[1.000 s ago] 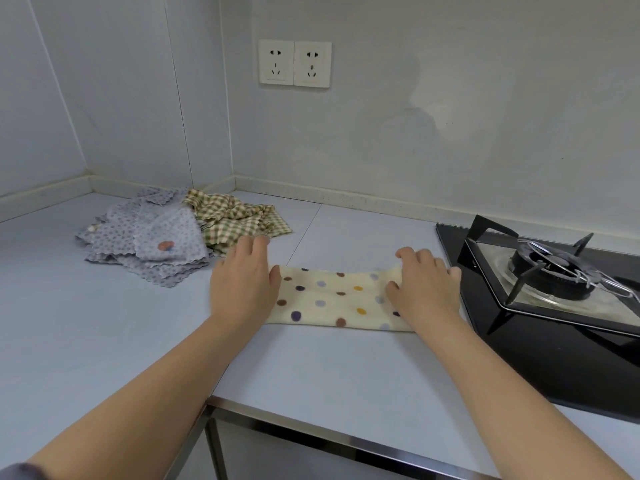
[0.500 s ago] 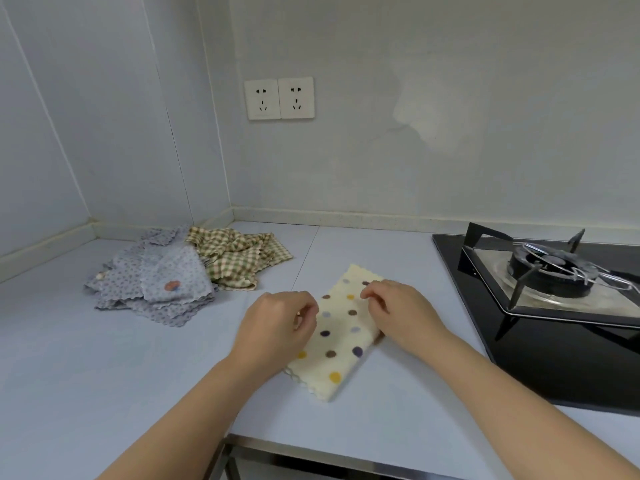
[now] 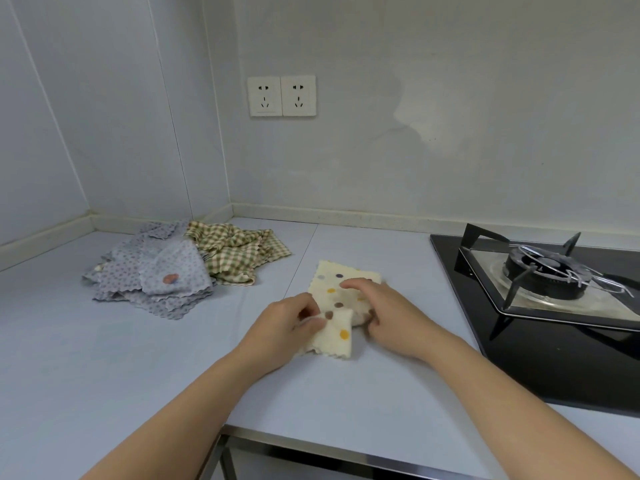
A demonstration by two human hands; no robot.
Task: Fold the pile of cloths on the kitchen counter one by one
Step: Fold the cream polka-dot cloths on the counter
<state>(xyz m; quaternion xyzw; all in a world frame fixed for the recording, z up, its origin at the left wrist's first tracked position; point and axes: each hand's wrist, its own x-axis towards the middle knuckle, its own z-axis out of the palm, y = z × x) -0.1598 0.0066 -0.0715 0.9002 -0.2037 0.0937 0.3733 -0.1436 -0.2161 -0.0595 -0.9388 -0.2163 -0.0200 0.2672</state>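
The cream polka-dot cloth (image 3: 333, 276) lies on the pale desk (image 3: 104, 368) between the two hands, folded into a narrow strip. Its long axis runs from the near edge of the desk away toward the wall, and the far end leans a little to the right. The near end is raised off the desk and turned back over the strip, with its wavy hem hanging toward the person.

The left grip (image 3: 287, 323) is closed on that raised near end, thumb and curled fingers pinching its left corner. The right grip (image 3: 391, 317) is closed on the strip's right edge, its bent fingers lying across the dotted top and its thumb tucked in at the near side. The two hands sit close together, with only the cloth between them.

Well to the left of the left grip and farther back, a pile of grey-blue flowered cloths (image 3: 152, 278) lies crumpled, touching a green checked cloth (image 3: 235, 251). To the right of the right grip stands a black gas stove (image 3: 547, 271).
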